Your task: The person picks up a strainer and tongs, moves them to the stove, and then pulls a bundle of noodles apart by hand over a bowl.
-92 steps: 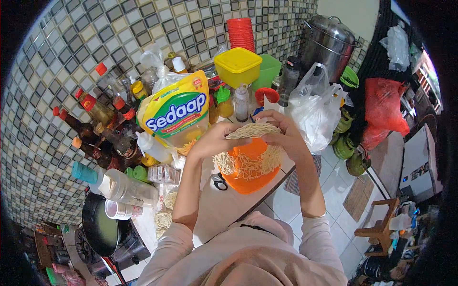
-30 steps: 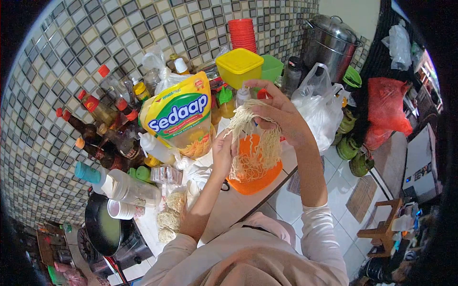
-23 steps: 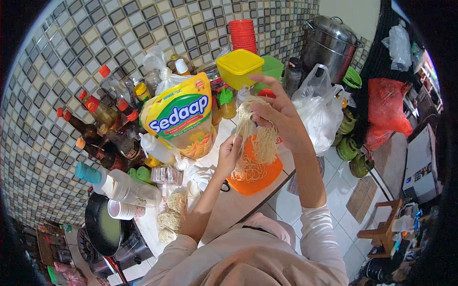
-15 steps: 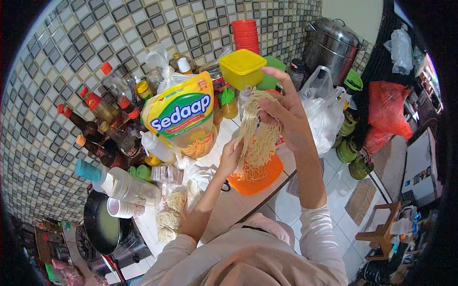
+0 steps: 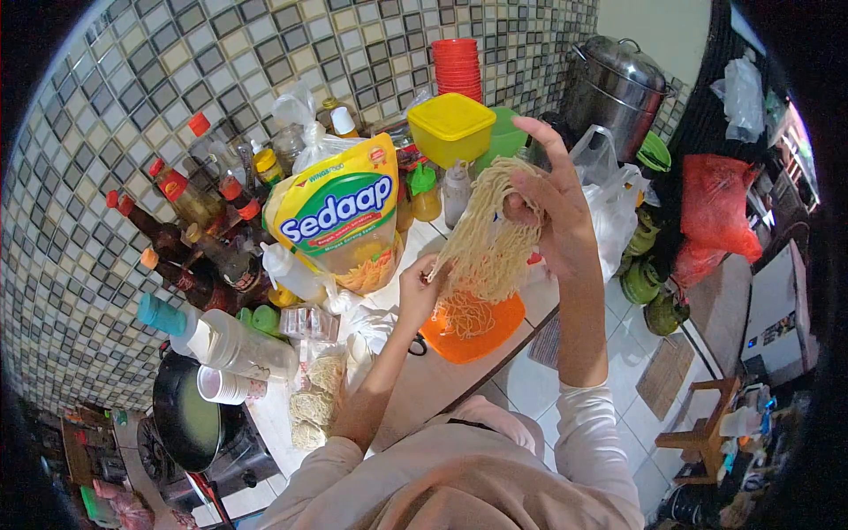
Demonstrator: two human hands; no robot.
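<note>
A bundle of pale noodles [image 5: 495,234] hangs from my right hand [image 5: 563,212], its strands draped over the curled fingers while the index finger points up. At the bundle's lower left edge, my left hand [image 5: 419,291] pinches some strands. Beneath the noodles lies an orange tray [image 5: 481,343] with loose noodles [image 5: 465,316] on it. Blocks of dried noodles [image 5: 314,406] in a clear bag lie on the counter left of my left forearm.
A yellow Sedaap pouch [image 5: 340,216] stands behind my left hand, with sauce bottles [image 5: 185,199] farther left. A yellow tub [image 5: 451,128], red cups [image 5: 457,71] and a white plastic bag [image 5: 605,212] are beyond. A pan [image 5: 190,415] sits on the stove at left.
My right hand has shifted slightly right with the noodles, which now spread wider. My left hand has moved slightly left, still at their edge, and more of the tray's noodles shows.
</note>
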